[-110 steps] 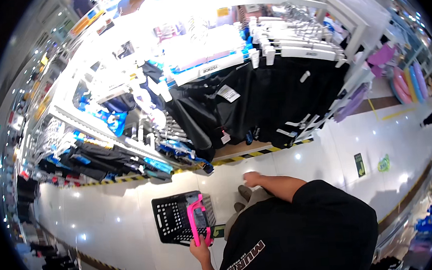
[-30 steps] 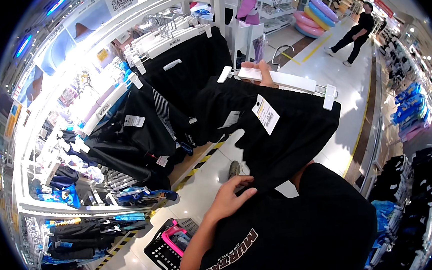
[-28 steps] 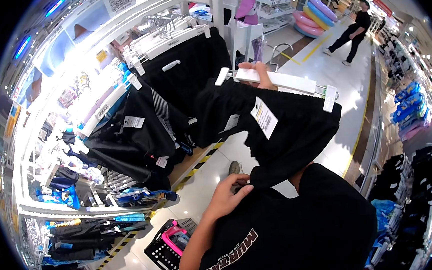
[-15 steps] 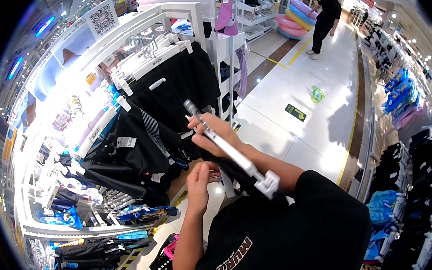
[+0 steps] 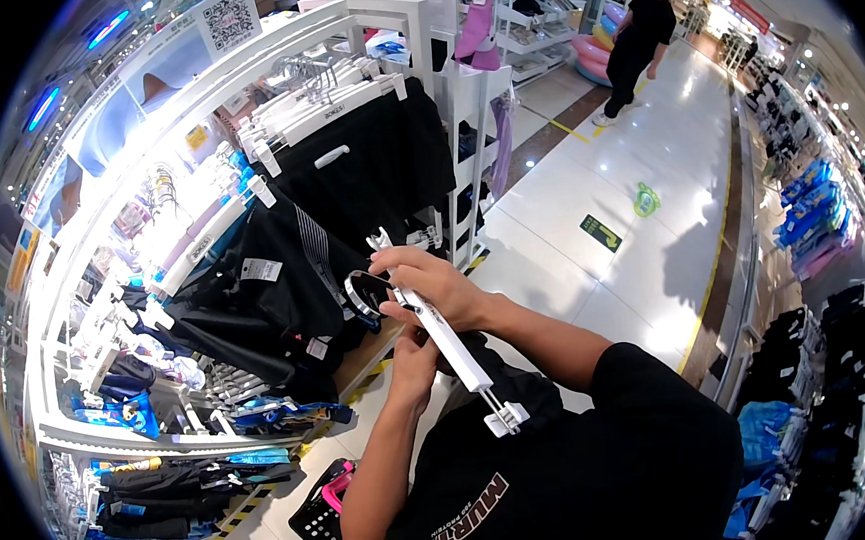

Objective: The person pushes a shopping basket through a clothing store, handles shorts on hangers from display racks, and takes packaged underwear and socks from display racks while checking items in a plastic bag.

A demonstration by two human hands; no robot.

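The right hand [image 5: 438,284] has its grip closed around the white hanger [image 5: 455,351], which slants down toward the torso. The black shorts [image 5: 516,372] hang at the hanger, in front of the person's shirt. The left hand [image 5: 414,367] sits just below the right; its fingers are partly hidden, so its grip cannot be determined. The display rack [image 5: 421,42] stands ahead; the black basket [image 5: 316,524] is at lower left.
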